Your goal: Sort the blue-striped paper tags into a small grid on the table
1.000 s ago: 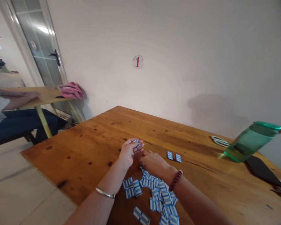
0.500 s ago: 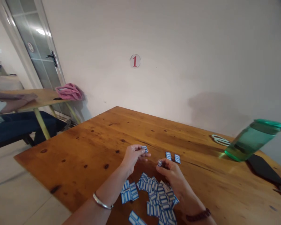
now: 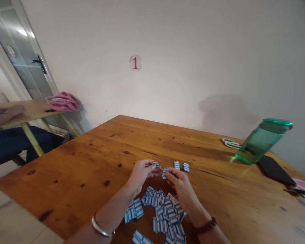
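My left hand pinches a small blue-and-white label sheet between thumb and fingers. Close beside it, my right hand grips another label sheet, held a little lower, with its striped face towards me. Below both hands spreads a loose pile of label sheets, partly covered by my right forearm. Two sheets or small stacks lie side by side just beyond my right hand. Nearer to me, a separate label sheet is cut off by the lower edge of the view.
On the wooden table, a tilted-looking green bottle stands at the right, by a white cable and a black phone-like slab. Another person's hands rest on a side table, where a pink cloth lies.
My right hand has come up and left towards my left hand, turning its label sheet into view. The camera has turned slightly right, so the surroundings sit further left.
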